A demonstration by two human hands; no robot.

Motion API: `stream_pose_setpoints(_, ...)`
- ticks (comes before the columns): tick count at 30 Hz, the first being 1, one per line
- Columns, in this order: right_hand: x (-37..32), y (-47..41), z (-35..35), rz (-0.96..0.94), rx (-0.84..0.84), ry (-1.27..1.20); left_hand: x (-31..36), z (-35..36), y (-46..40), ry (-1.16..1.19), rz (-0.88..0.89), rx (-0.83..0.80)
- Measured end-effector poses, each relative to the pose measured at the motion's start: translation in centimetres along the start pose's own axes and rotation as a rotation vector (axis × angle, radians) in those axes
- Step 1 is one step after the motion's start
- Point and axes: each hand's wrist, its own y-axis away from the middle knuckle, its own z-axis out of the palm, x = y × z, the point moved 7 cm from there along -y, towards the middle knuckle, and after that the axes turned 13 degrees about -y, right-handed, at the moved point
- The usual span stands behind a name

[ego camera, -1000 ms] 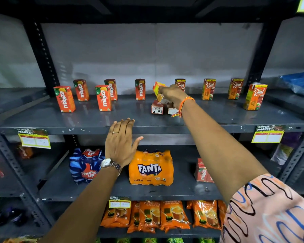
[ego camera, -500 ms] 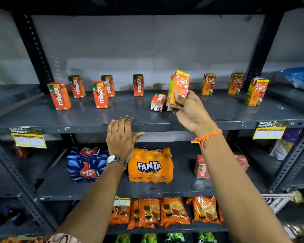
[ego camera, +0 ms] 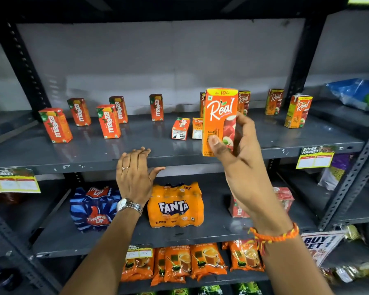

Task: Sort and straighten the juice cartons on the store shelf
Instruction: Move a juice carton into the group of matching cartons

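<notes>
My right hand (ego camera: 239,150) is closed round a Real carton (ego camera: 219,122), thumb across its lower front and fingers behind, holding it upright in the air just in front of the shelf (ego camera: 94,158) edge, long axis vertical. My left hand (ego camera: 134,173) lies open and flat, fingertips on the shelf lip, gripping nothing. The turn of the next move, as I judge it, is sideways: the standing Real cartons (ego camera: 274,102) lie up and to the right of the held one, toward the back, while the Maaza cartons (ego camera: 108,121) stand to the left, so the right hand is the nearer one for that row. Two fallen cartons (ego camera: 180,128) lie on their sides just left of the held carton, bases toward me, closer to the left hand. The held carton hides most of another Real carton behind it; I cannot tell whether that one stands straight. Its own base is covered by my palm.
</notes>
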Motion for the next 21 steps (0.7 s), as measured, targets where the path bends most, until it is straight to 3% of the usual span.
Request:
stream_pose_setpoints(12,-0.1,3.0,-2.9,0.045,0.109,-0.049,-0.1,0.2,0.0,0.025,-0.011,0.009)
stream_pose_setpoints(21,3.1,-3.0,-8.7,0.153,0.331,-0.071,0.1,-0.4,-0.2,-0.004,-0.046,-0.111)
